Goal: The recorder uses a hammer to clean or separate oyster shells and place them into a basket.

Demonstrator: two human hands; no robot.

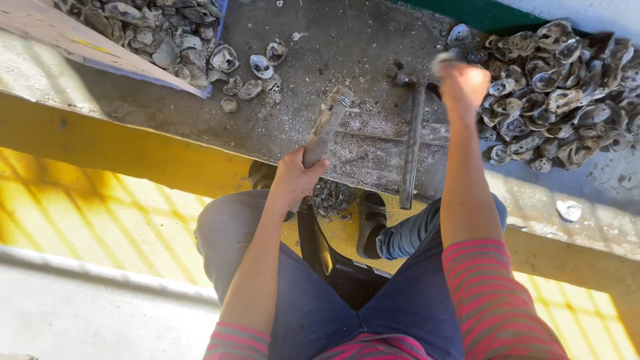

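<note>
Oyster shell (445,59), blurred, sits clenched at the top of the right hand (463,85), raised over the grey worktable (360,47). Just beyond that grip, to its right, lies the big heap of oysters (560,93), almost touching the knuckles. Beside the wrist on the other side, a metal bar (412,147) rests on the table. The left hand (297,177) is wrapped tight round the handle of a crusted tool (325,130), its head pointing away from the fist toward scattered open shells (250,70).
</note>
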